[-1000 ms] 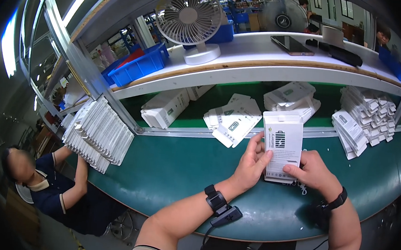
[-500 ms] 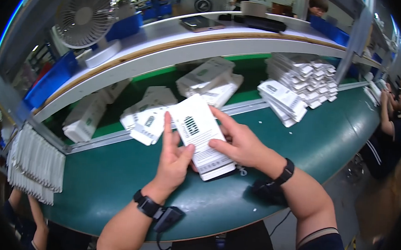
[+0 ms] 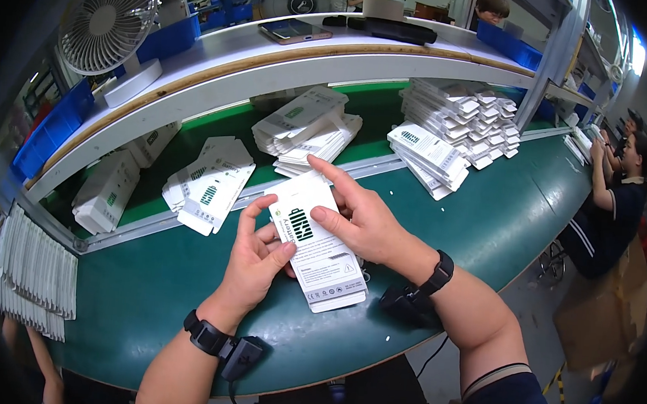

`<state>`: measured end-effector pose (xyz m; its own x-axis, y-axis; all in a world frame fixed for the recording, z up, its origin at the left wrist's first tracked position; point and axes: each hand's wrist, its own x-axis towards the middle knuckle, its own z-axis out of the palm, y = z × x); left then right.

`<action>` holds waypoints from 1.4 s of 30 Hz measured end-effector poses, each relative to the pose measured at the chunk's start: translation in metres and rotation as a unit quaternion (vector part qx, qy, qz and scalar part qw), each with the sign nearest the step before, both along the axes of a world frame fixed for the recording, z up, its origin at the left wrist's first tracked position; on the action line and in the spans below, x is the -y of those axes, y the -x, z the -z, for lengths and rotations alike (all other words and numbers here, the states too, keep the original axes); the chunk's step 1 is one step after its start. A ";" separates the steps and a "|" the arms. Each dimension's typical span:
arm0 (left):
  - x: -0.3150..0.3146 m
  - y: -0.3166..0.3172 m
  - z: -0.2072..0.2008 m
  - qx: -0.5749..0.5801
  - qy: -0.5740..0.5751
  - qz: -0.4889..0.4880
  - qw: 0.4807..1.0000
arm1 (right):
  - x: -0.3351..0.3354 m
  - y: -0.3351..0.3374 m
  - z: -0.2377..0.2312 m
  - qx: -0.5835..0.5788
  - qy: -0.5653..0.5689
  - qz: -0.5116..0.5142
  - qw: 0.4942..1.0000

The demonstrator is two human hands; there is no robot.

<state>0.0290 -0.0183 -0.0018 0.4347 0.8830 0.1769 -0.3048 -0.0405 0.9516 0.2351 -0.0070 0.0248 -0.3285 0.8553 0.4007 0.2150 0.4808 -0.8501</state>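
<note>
A white carton (image 3: 319, 265) with green and dark print is held over the green table, tilted with its printed face up. My left hand (image 3: 254, 261) grips its left edge, thumb on the face and fingers partly behind. On the upper right, my right hand (image 3: 367, 224) has its thumb pressed on the face near the green print; its index finger extends past the top edge, and the other fingers are largely hidden behind the carton. Just beyond the hands lie loose flat cartons (image 3: 216, 183) and a pile of similar cartons (image 3: 306, 129).
Stacked cartons (image 3: 464, 125) stand at the back right, more cartons (image 3: 107, 190) at the back left. A row of folded cartons (image 3: 37, 272) sits on the left edge. The raised shelf (image 3: 311, 62) holds a fan (image 3: 107, 22) and a phone (image 3: 294, 30). Co-workers sit at the right.
The carton has come slightly lower in view. My right hand has shifted from its right side toward the top, thumb now near the green print. The whole view has shifted a little.
</note>
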 end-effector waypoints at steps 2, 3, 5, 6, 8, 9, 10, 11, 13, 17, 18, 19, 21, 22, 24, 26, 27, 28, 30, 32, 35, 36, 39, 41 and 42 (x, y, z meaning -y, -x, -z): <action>-0.002 0.002 0.002 0.009 0.009 0.001 1.000 | 0.001 0.001 0.000 -0.009 0.008 -0.003 1.000; -0.003 0.002 0.003 0.017 0.010 -0.004 1.000 | 0.002 0.002 -0.001 -0.020 0.011 -0.004 1.000; -0.003 0.002 0.005 0.029 0.022 -0.021 0.999 | 0.004 0.003 -0.002 -0.025 0.015 0.000 1.000; -0.003 0.003 0.005 0.033 0.024 -0.022 0.999 | 0.004 0.003 -0.003 -0.030 0.011 0.002 0.999; -0.003 0.003 0.006 0.042 0.026 -0.020 0.999 | 0.005 0.004 -0.004 -0.041 0.002 0.005 0.999; -0.003 0.003 0.007 0.042 0.025 -0.026 0.998 | 0.005 0.004 -0.004 -0.049 0.001 0.016 0.999; -0.003 0.003 0.007 0.043 0.024 -0.031 0.998 | 0.005 0.004 -0.004 -0.052 0.004 0.015 0.999; -0.004 0.003 0.008 0.048 0.021 -0.035 0.998 | 0.004 0.004 -0.004 -0.056 0.007 0.014 0.998; -0.005 0.003 0.008 0.044 0.024 -0.039 0.998 | 0.003 0.003 -0.004 -0.053 0.013 0.013 0.998; -0.006 0.004 0.009 0.031 0.026 -0.039 0.998 | 0.002 0.002 -0.003 -0.051 0.024 0.010 0.998; -0.006 0.005 0.009 0.029 0.019 -0.032 0.999 | 0.002 0.002 -0.002 -0.058 0.026 0.007 0.998; -0.006 0.005 0.008 0.023 0.018 -0.027 0.999 | 0.002 0.002 -0.002 -0.054 0.030 0.007 0.998; -0.005 0.005 0.008 0.016 0.016 -0.017 1.000 | 0.002 0.003 -0.001 -0.049 0.037 0.002 0.998; -0.004 0.004 0.008 0.016 0.015 -0.012 1.000 | 0.002 0.003 -0.001 -0.037 0.044 -0.002 0.998; -0.004 0.004 0.008 0.018 0.014 -0.002 1.000 | 0.003 0.003 -0.001 -0.011 0.062 -0.008 0.998; -0.005 0.005 0.008 0.021 0.016 0.007 1.000 | 0.003 0.003 -0.002 -0.019 0.069 -0.008 0.997; -0.005 0.005 0.008 0.020 0.012 0.006 1.000 | 0.004 0.003 -0.002 -0.022 0.073 -0.009 0.997; -0.005 0.005 0.008 0.019 0.011 0.006 1.000 | 0.004 0.003 -0.002 -0.019 0.064 -0.007 0.998; -0.005 0.004 0.008 0.027 0.014 -0.003 1.000 | 0.004 0.004 -0.002 -0.012 0.047 -0.004 0.999; -0.005 0.003 0.008 0.045 0.024 -0.020 0.999 | 0.004 0.005 -0.002 -0.048 0.034 -0.007 0.998; -0.006 0.003 0.007 0.056 0.049 -0.057 0.996 | 0.004 0.006 -0.001 -0.081 0.031 -0.008 0.996; -0.006 0.003 0.006 0.057 0.052 -0.062 0.995 | 0.003 0.005 0.000 -0.088 0.031 -0.008 0.996; -0.006 0.003 0.005 0.062 0.056 -0.073 0.994 | 0.001 0.004 0.000 -0.063 0.034 -0.022 0.997; -0.005 0.003 0.004 0.054 0.057 -0.072 0.994 | 0.000 0.003 0.000 -0.053 0.043 -0.021 0.997; -0.005 0.003 0.004 0.054 0.055 -0.069 0.995 | 0.000 0.003 0.001 -0.044 0.052 -0.017 0.998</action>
<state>0.0264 -0.0136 -0.0059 0.2917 0.9495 0.1157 -0.4036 0.0125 0.9148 0.2322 -0.0065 0.0241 -0.3252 0.8828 0.3391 0.1220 0.3947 -0.9107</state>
